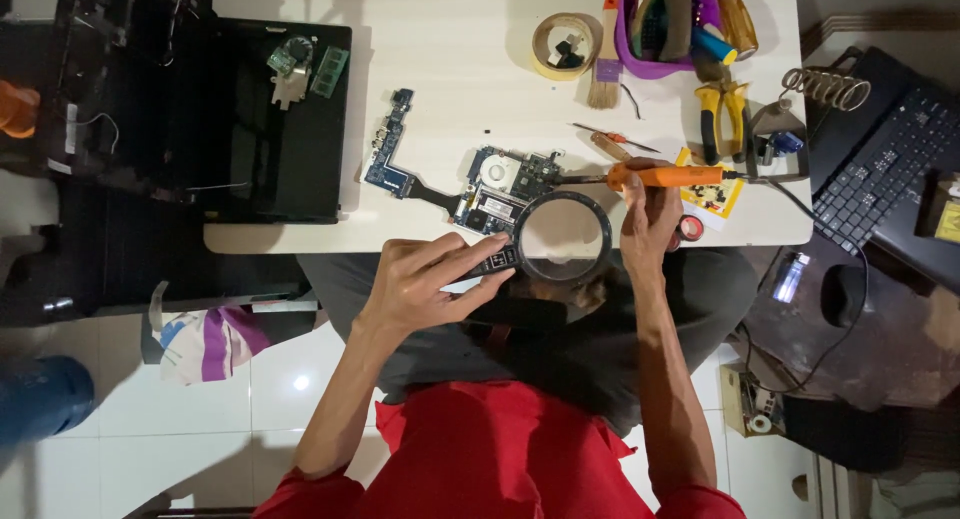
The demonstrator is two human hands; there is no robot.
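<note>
A pale bench (460,39) stands over a white tiled floor (120,409), seen from above, with dark clutter on both sides. The person sits at its near edge in a red top and dark trousers.

The left hand (425,279) is at the bench's near edge, its fingers (480,251) pinching the handle of a round magnifying glass (562,237) with a black rim. The lens hangs just over the bench edge, overlapping the near side of a blue circuit board (505,184) that lies flat on the bench. A thin dark strip joins this board to a smaller, narrow blue board (388,144) lying to its left.

The right hand (648,219) is just beside the lens, its fingers pressed together around the orange handle of a soldering iron (665,176). The iron lies nearly level, its metal tip pointing left and reaching the right edge of the circuit board. Whether the tip touches the board cannot be told.

Farther back on the bench stand a roll of tape (567,44), a small brush (606,64) and a purple basket (660,29) full of tools. Yellow-handled pliers (720,114) lie near the basket, with a coiled wire stand (825,87) to their right. A closed black laptop (280,119) rests on the left of the bench, carrying a few small green parts. Off the bench to the right sits another dark laptop, its keyboard (885,164) showing.
</note>
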